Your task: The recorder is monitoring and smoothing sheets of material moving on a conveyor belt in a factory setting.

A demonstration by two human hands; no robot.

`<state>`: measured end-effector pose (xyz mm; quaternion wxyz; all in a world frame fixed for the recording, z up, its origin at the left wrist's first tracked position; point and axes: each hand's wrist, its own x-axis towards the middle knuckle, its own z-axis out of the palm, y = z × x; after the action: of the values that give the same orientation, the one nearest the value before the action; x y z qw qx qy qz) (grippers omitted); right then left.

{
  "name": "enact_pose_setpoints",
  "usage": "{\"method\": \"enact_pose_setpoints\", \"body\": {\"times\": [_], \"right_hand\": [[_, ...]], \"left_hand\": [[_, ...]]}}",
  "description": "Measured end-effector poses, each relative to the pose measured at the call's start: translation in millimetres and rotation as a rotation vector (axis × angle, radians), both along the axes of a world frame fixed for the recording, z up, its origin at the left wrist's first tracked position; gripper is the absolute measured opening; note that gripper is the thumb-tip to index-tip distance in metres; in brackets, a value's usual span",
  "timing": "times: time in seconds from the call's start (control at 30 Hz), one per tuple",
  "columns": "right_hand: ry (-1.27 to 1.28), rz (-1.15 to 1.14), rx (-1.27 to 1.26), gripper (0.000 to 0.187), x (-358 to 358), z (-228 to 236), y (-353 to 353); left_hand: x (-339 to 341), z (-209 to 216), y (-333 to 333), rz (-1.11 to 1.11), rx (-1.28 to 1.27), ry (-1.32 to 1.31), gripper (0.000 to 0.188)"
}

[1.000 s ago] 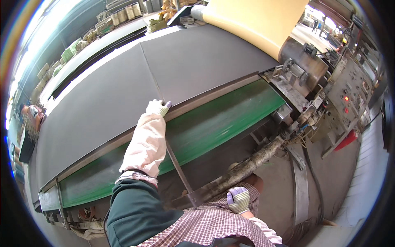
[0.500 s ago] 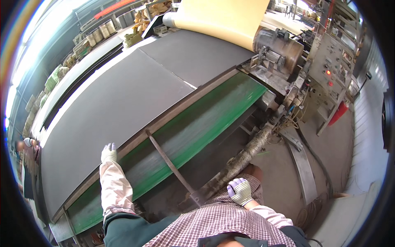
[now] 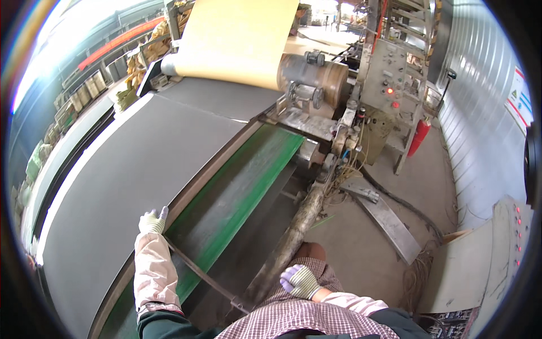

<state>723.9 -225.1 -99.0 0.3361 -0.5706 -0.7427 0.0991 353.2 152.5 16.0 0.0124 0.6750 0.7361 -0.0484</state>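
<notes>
My left hand (image 3: pixel 151 221), in a striped knit glove with pale fingertips, lies at the near edge of a wide dark grey sheet (image 3: pixel 132 158). Its fingers are spread, with the thumb apart. Beneath it runs the brown rail (image 3: pixel 206 172) along the sheet's side. In front of my checked apron (image 3: pixel 282 316), my right hand (image 3: pixel 300 281), gloved alike, is curled into a loose fist; nothing shows in it. A light seam (image 3: pixel 217 115) crosses the sheet close to the large roller (image 3: pixel 313 79), where a yellow sheet (image 3: pixel 234 42) rises.
A green-edged trough (image 3: pixel 248 186) and a thin metal bar (image 3: pixel 206 277) lie beside the rail. Right of them runs a grimy pipe (image 3: pixel 293 234). A control panel (image 3: pixel 384 76) with red lights, a red fire extinguisher (image 3: pixel 419 137), a floor plank (image 3: pixel 389 229) and a cabinet (image 3: pixel 468 260) stand right.
The view has swung right and moved forward along the machine. The dark sheet's seam is nearer the roller. My left hand has advanced along the edge; my right hand stays curled at the apron.
</notes>
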Motion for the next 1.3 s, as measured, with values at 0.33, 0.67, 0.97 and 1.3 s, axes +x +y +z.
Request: {"method": "enact_pose_setpoints", "body": {"times": [0.33, 0.67, 0.97, 1.3], "right_hand": [[0.026, 0.038, 0.048, 0.022, 7, -14, 3], [0.005, 0.068, 0.058, 0.012, -2, -19, 7], [-0.064, -0.007, 0.105, 0.015, -5, -34, 2], [-0.133, -0.024, 0.086, 0.012, -13, -34, 2]], "left_hand": [[150, 9, 57, -0.093, 0.057, -0.004, 0.086], [57, -37, 62, -0.269, 0.065, -0.114, 0.066], [-225, -23, -111, 0.54, 0.11, -0.072, 0.067], [-108, -14, -81, 0.399, 0.23, -0.068, 0.054]]}}
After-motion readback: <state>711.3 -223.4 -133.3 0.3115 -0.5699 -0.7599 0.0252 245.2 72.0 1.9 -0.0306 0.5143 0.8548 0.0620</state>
